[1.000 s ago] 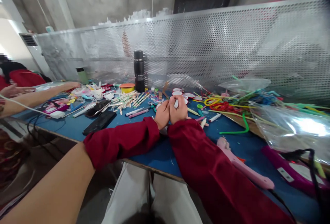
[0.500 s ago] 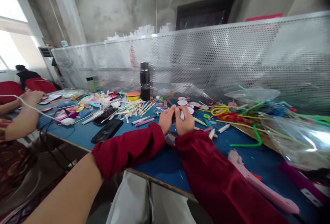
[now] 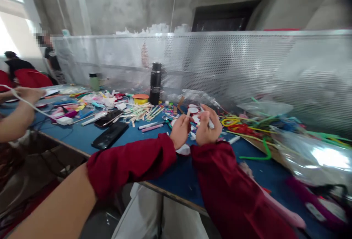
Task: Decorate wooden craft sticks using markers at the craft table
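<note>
Gripped white marker point(image 3: 211, 123) in curled fingers of R hand point(image 3: 209, 130), just right of frame ctr. Had L hand point(image 3: 180, 132) near it at ctr, fingers bent inward; couldn't tell if pinching anything. Judged marker prob. light, stiff, smooth, maybe a bit slippery; best held mid-barrel btwn thumb + fingers, not by ends. Saw pink pen point(image 3: 152, 127) left of ctr, round white-faced pieces point(image 3: 193, 109) above hands, blue table point(image 3: 176, 174) at lower ctr.
</note>
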A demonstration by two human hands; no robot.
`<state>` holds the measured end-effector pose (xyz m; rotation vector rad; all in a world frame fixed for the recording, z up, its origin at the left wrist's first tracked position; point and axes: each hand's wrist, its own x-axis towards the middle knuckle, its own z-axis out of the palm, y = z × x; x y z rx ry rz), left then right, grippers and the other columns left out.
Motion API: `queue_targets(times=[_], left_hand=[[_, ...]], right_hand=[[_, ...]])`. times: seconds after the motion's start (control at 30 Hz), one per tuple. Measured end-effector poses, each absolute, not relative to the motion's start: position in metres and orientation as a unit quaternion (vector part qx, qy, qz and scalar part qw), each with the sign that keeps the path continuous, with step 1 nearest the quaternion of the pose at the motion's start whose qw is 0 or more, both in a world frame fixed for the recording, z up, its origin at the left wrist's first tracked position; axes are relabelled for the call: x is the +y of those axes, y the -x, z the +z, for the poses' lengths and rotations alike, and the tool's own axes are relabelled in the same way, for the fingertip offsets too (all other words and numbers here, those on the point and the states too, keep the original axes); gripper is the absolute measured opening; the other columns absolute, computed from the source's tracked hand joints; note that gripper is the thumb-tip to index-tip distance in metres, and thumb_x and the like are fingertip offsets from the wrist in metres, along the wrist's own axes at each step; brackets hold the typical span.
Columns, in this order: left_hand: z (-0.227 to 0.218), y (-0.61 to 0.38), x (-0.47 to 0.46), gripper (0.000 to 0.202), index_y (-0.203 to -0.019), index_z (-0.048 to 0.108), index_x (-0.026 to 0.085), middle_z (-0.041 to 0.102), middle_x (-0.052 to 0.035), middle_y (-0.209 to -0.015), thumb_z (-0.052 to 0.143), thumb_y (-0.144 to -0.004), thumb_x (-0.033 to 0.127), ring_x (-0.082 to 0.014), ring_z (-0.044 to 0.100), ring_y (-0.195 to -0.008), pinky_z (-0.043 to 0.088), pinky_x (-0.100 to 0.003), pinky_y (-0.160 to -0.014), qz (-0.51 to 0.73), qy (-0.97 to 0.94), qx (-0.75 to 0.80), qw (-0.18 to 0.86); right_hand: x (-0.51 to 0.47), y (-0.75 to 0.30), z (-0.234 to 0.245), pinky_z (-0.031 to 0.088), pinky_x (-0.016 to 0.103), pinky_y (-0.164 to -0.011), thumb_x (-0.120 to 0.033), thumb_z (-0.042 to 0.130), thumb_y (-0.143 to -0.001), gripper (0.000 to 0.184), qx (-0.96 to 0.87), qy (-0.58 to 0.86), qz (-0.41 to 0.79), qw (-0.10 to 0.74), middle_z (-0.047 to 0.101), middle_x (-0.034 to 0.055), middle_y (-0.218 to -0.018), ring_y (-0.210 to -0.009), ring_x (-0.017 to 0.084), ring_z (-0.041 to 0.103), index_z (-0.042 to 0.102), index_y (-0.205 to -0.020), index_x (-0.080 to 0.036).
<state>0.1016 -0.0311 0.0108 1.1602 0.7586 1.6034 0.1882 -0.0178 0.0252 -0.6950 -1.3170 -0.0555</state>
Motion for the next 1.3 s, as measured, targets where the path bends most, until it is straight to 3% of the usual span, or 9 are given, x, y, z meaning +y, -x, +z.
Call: queue_targets(times=[0.1, 0.2, 0.33, 0.5, 0.63, 0.83, 0.97, 1.13, 1.3], left_hand=[[0.012, -0.096, -0.040, 0.012, -0.089, 0.055, 0.016, 0.049, 0.0034, -0.064, 0.050, -0.093, 0.026, -0.0071, 0.046, -0.054, 0.037, -0.018, -0.053, 0.643, -0.483, 0.285, 0.521], [0.013, -0.092, -0.041, 0.014, -0.098, 0.054, 0.019, 0.054, 0.0023, -0.070, 0.050, -0.093, 0.031, -0.0082, 0.054, -0.058, 0.043, -0.019, -0.058, 0.629, -0.469, 0.265, 0.561], [0.014, -0.091, -0.037, 0.010, -0.097, 0.049, 0.021, 0.054, 0.0040, -0.069, 0.052, -0.092, 0.030, -0.0073, 0.051, -0.053, 0.044, -0.020, -0.056, 0.640, -0.449, 0.267, 0.564], [0.018, -0.087, -0.034, 0.006, -0.092, 0.048, 0.020, 0.055, 0.0027, -0.071, 0.043, -0.093, 0.016, -0.0079, 0.052, -0.055, 0.046, -0.021, -0.057, 0.632, -0.493, 0.287, 0.526], [0.020, -0.080, -0.027, 0.009, -0.089, 0.049, 0.019, 0.049, 0.0035, -0.067, 0.041, -0.094, 0.016, -0.0065, 0.044, -0.051, 0.037, -0.017, -0.050, 0.646, -0.540, 0.289, 0.456], [0.013, -0.083, -0.021, 0.010, -0.091, 0.048, 0.020, 0.036, 0.0070, -0.056, 0.042, -0.095, 0.027, -0.0074, 0.031, -0.044, 0.025, -0.019, -0.044, 0.626, -0.533, 0.326, 0.467], [0.025, -0.070, -0.017, 0.018, -0.075, 0.052, 0.017, 0.039, 0.0054, -0.056, 0.059, -0.084, 0.030, -0.0074, 0.036, -0.049, 0.028, -0.021, -0.049, 0.542, -0.629, 0.378, 0.410], [0.039, -0.043, -0.031, 0.038, -0.073, 0.064, 0.019, 0.054, 0.0005, -0.061, 0.081, -0.058, 0.049, -0.0158, 0.052, -0.064, 0.034, -0.025, -0.058, 0.264, -0.816, 0.463, 0.223], [0.023, -0.052, -0.059, 0.048, -0.051, 0.053, 0.021, 0.047, -0.0023, -0.049, 0.087, -0.039, 0.052, -0.0291, 0.061, -0.072, 0.038, -0.031, -0.066, 0.186, -0.803, 0.558, 0.092]], right_hand=[[-0.028, -0.193, 0.032, 0.053, 0.033, -0.074, -0.035, 0.046, -0.096, 0.028, -0.598, 0.316, -0.020, 0.737, 0.069, 0.0048, -0.092, -0.076, 0.016, 0.065, 0.064, -0.110, -0.021], [-0.034, -0.192, 0.034, 0.054, 0.035, -0.075, -0.030, 0.051, -0.092, 0.024, -0.631, 0.308, -0.026, 0.712, 0.069, 0.0048, -0.095, -0.080, 0.018, 0.066, 0.063, -0.111, -0.023], [-0.033, -0.189, 0.029, 0.054, 0.038, -0.080, -0.027, 0.058, -0.086, 0.015, -0.665, 0.317, -0.048, 0.674, 0.070, 0.0036, -0.094, -0.086, 0.020, 0.066, 0.066, -0.099, -0.023], [-0.017, -0.190, 0.022, 0.053, 0.032, -0.072, -0.035, 0.053, -0.093, 0.016, -0.623, 0.342, -0.008, 0.704, 0.068, 0.0009, -0.083, -0.074, 0.016, 0.065, 0.064, -0.095, -0.023], [-0.006, -0.193, 0.018, 0.051, 0.027, -0.064, -0.041, 0.046, -0.097, 0.025, -0.606, 0.340, 0.029, 0.718, 0.066, -0.0004, -0.077, -0.067, 0.013, 0.064, 0.063, -0.094, -0.023], [-0.008, -0.192, 0.018, 0.052, 0.028, -0.066, -0.047, 0.043, -0.098, 0.032, -0.620, 0.322, 0.025, 0.715, 0.069, 0.0020, -0.088, -0.071, 0.013, 0.064, 0.066, -0.102, -0.025], [-0.007, -0.193, 0.019, 0.051, 0.027, -0.063, -0.047, 0.047, -0.096, 0.031, -0.615, 0.331, 0.050, 0.714, 0.067, 0.0006, -0.077, -0.067, 0.013, 0.063, 0.067, -0.093, -0.023], [-0.002, -0.203, 0.026, 0.050, 0.026, -0.064, -0.046, 0.046, -0.097, 0.030, -0.576, 0.334, 0.030, 0.746, 0.065, -0.0011, -0.075, -0.065, 0.012, 0.062, 0.064, -0.091, -0.023], [-0.001, -0.211, 0.035, 0.047, 0.026, -0.064, -0.044, 0.045, -0.097, 0.030, -0.526, 0.347, -0.002, 0.776, 0.063, -0.0018, -0.073, -0.065, 0.011, 0.059, 0.063, -0.089, -0.021]])
